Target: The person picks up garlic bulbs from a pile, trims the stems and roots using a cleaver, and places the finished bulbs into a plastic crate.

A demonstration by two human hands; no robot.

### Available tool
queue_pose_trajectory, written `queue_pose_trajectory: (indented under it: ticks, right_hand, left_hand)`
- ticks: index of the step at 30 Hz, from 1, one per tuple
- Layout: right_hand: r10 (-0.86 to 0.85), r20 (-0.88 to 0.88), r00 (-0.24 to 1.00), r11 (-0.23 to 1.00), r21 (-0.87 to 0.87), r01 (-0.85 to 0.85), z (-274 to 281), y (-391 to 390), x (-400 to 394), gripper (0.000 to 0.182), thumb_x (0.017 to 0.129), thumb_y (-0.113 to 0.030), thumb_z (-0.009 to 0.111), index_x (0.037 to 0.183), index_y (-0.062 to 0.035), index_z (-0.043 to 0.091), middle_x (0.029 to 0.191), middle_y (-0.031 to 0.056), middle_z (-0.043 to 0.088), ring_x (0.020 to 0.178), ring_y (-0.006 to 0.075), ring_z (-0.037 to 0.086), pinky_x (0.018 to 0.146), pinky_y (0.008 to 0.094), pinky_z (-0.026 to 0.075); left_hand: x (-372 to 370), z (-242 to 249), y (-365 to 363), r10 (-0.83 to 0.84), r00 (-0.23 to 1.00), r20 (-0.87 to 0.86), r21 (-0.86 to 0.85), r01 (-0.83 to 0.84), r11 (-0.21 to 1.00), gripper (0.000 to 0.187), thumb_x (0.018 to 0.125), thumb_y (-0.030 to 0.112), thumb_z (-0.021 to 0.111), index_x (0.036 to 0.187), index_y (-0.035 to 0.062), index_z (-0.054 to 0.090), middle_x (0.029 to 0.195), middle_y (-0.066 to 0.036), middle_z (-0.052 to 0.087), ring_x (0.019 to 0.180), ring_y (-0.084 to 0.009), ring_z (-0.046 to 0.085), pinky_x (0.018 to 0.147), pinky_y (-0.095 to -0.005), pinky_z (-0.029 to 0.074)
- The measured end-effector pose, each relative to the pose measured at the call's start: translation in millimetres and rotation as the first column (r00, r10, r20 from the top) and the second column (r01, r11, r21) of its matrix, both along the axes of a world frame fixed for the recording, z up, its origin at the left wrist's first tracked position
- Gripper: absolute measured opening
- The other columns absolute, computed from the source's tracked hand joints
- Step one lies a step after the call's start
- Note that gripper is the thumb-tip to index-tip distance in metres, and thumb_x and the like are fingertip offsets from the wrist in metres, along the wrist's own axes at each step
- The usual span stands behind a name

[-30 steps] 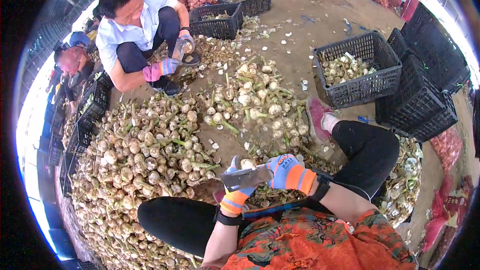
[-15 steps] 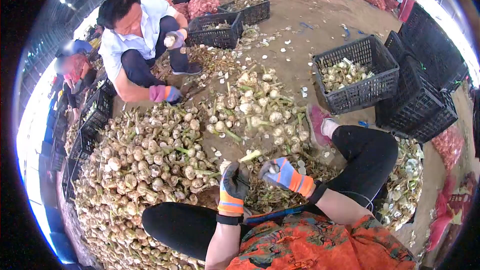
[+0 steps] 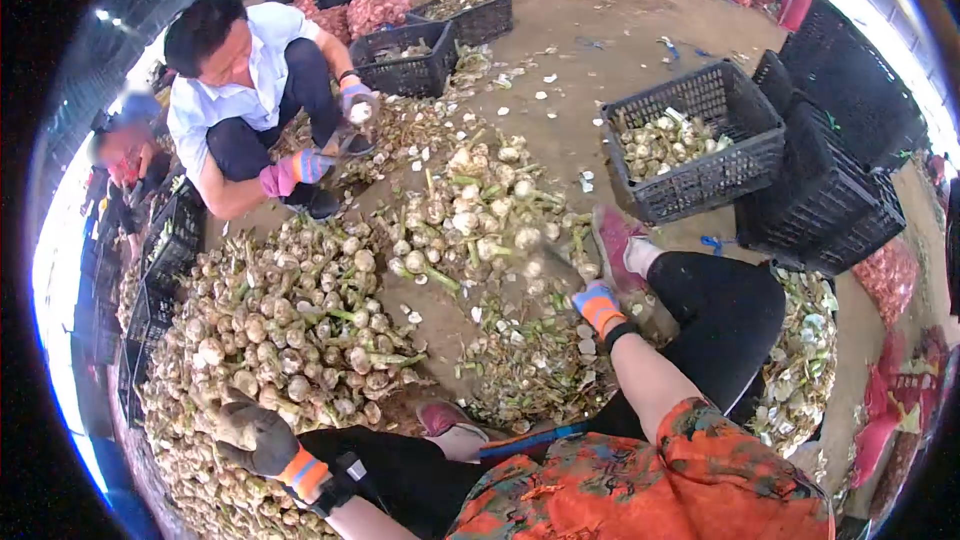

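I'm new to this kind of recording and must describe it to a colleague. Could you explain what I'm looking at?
There is no machine here: a person works with their own two gloved hands, and a camera worn on their head looks forward and down. That is why you see their own arms and legs; the lens makes the edges look curved.

On the brown floor lie a large pile of garlic bulbs, a smaller pile and green-and-white scraps. The left hand is open near the large pile, apparently with nothing in it. The right hand holds a dark blade, rather blurred, near the smaller pile. A black crate holds more bulbs, and a co-worker crouches opposite.
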State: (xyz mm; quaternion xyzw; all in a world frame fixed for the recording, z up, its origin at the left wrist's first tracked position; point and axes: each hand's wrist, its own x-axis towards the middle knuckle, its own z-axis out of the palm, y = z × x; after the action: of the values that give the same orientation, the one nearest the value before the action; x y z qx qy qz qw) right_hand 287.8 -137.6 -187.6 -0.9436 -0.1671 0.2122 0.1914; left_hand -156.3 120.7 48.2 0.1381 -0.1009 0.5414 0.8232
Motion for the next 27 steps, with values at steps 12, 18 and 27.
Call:
queue_pose_trajectory:
  ticks: [12,18,27]
  right_hand:
    - [0.53,-0.788,0.314,0.637,0.614,0.466,-28,24,-21,0.026,0.084,-0.015,0.043,0.095,0.0012,0.059,0.096,0.0132,0.061,0.087,0.0224,0.058,0.075,0.0375,0.045]
    - [0.705,-0.281,0.651,0.442,0.892,-0.094,140,29,-117,0.025,0.07,-0.003,0.069,0.095,0.0016,0.062,0.087,0.0044,0.064,0.075,0.0094,0.057,0.067,0.0244,0.046]
    - [0.683,0.213,0.699,0.674,0.187,-0.715,206,14,-126,0.041,0.066,-0.034,0.06,0.094,-0.0044,0.061,0.087,0.0166,0.061,0.082,0.0322,0.059,0.073,0.0384,0.047]
  left_hand:
    - [178,-95,-110,-0.203,0.309,-0.929,-0.151,0.185,0.971,0.039,0.075,0.001,0.062,0.112,0.0032,0.05,0.094,-0.008,0.059,0.073,-0.0144,0.058,0.062,-0.0261,0.048]
    - [186,-124,-114,-0.357,0.607,-0.71,-0.145,0.37,0.918,0.039,0.082,-0.001,0.048,0.12,-0.001,0.042,0.111,-0.018,0.053,0.095,-0.0272,0.057,0.082,-0.0381,0.049]
    - [173,-106,-125,0.292,0.381,-0.877,0.396,0.23,0.889,0.042,0.067,-0.002,0.067,0.106,0.0033,0.051,0.099,-0.009,0.059,0.084,-0.0146,0.057,0.074,-0.0281,0.048]
